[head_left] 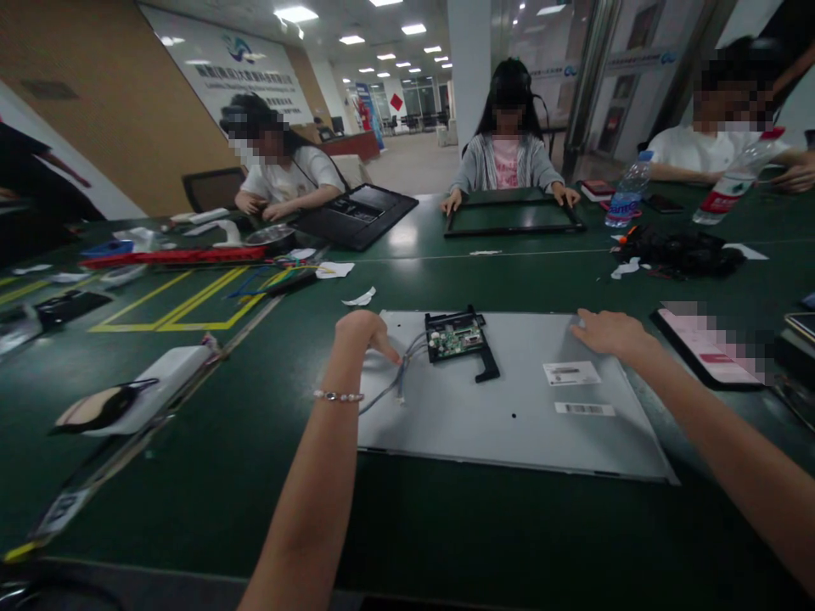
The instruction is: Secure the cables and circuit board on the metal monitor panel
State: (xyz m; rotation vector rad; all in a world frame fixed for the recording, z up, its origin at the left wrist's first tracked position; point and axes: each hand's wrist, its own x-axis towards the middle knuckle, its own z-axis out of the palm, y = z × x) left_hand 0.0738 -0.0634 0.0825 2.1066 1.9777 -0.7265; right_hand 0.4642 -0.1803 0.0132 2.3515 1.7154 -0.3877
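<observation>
A long dark green desk (pixel 210 475) fills the foreground, marked near its left side with yellow tape lines (pixel 184 307). Behind it to the left runs a tan brick wall (pixel 108 110) bearing a large white banner (pixel 235 72) with blue lettering, and a black office chair (pixel 213 188) stands against it. A white pillar (pixel 468 68) rises in the middle, and beyond it a pale-floored hall (pixel 413 165) stretches back under rows of bright rectangular ceiling lights (pixel 296 14), with glass panels (pixel 541 51) at the right.

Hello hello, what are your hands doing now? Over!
Left hand fingers pinching grey cable. Right hand flat on panel top edge. Circuit board mounted between them. Nothing blocking.
</observation>
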